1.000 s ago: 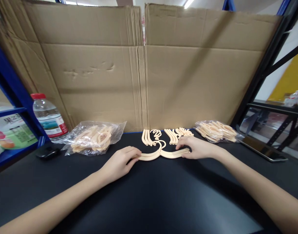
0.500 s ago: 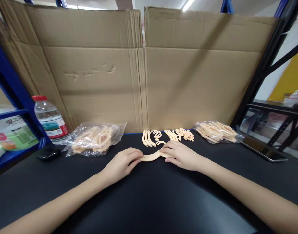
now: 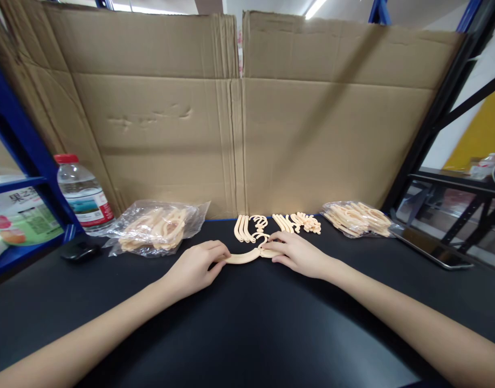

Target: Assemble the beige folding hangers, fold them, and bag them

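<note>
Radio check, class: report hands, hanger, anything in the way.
Left hand gripping the hanger at its left end. Right hand on its right half, near the middle. Loose cream pieces close beyond, possibly crowding.

The hanger point(image 3: 242, 258) looks smooth plastic, the bag point(image 3: 194, 220) glossy crinkled film, the partition point(image 3: 170, 145) matt creased cardboard

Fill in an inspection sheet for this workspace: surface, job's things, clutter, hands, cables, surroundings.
Surface: black tabletop, soft glare towards the front right.
Job's things: cream plastic-looking hanger with curved arms and hook; behind it, loose curved cream plastic-looking pieces.
Clutter: two clear plastic bags of cream pieces, clear red-capped bottle, rounded black mouse, flat dark silver-edged device.
Hands: left hand pinches the hanger's left end; right hand holds it beside the hook.
Cables: nothing seen.
Surroundings: tall brown cardboard panels behind, blue shelf frame left, black rack frame right.
</note>
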Demonstrator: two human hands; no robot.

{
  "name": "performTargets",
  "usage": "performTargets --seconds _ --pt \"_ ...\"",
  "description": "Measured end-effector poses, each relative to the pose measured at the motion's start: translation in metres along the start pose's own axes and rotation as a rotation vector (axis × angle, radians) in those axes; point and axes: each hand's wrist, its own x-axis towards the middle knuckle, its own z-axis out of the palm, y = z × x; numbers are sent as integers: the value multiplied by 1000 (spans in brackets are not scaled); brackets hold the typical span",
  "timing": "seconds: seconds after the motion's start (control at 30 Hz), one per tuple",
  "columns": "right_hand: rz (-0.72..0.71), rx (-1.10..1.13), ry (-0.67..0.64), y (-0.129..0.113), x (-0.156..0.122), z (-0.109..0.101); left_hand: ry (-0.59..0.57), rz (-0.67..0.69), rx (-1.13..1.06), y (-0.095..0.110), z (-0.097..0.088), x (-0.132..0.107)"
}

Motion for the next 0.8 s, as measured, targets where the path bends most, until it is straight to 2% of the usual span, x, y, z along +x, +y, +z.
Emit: performTargets --seconds 0.13,0.3,0.63,0.8 --pt "85 71 16 13 -10 -21 30 14 -12 -1 5 -1" --pt "143 118 -131 33 -19 -45 70 42 -75 -6 12 -3" --pt "219 97 -196 37 -18 -45 83 69 -133 -13 17 -2" --pt "221 130 -168 39 -19 -45 94 73 -157 -11 16 -2"
